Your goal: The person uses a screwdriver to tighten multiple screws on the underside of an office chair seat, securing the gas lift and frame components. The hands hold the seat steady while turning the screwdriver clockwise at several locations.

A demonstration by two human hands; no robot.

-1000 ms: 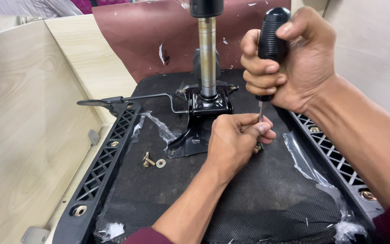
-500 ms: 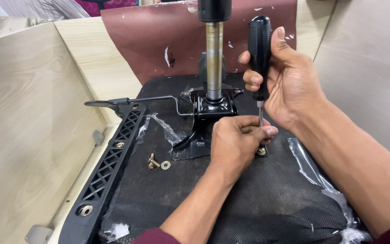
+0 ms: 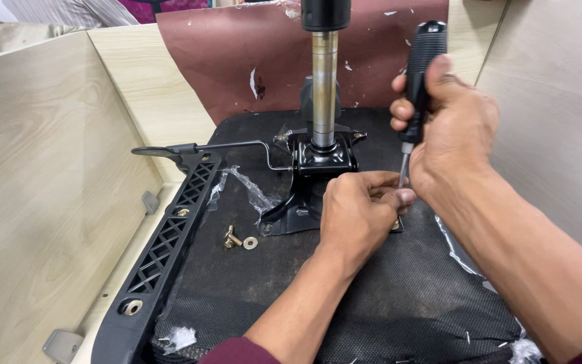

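Note:
An upturned office chair seat [image 3: 372, 310] in black fabric lies before me. A black metal mechanism plate [image 3: 304, 195] with an upright gas cylinder [image 3: 323, 87] is mounted at its centre. My right hand [image 3: 449, 128] grips a black-handled screwdriver [image 3: 421, 74], held upright with its tip down at the plate's right corner. My left hand [image 3: 358, 212] pinches at the tip, steadying the shaft or a screw there; the screw itself is hidden by the fingers.
A loose brass bolt [image 3: 232, 237] and washer [image 3: 250, 243] lie on the seat left of the plate. A black plastic armrest bracket [image 3: 170, 249] runs along the left edge. A lever rod [image 3: 223, 145] sticks out left. Wooden panels stand at left and right.
The view has shifted slightly. My right hand has slid lower on the screwdriver handle, so more of the handle shows above it. My left hand stays at the tip.

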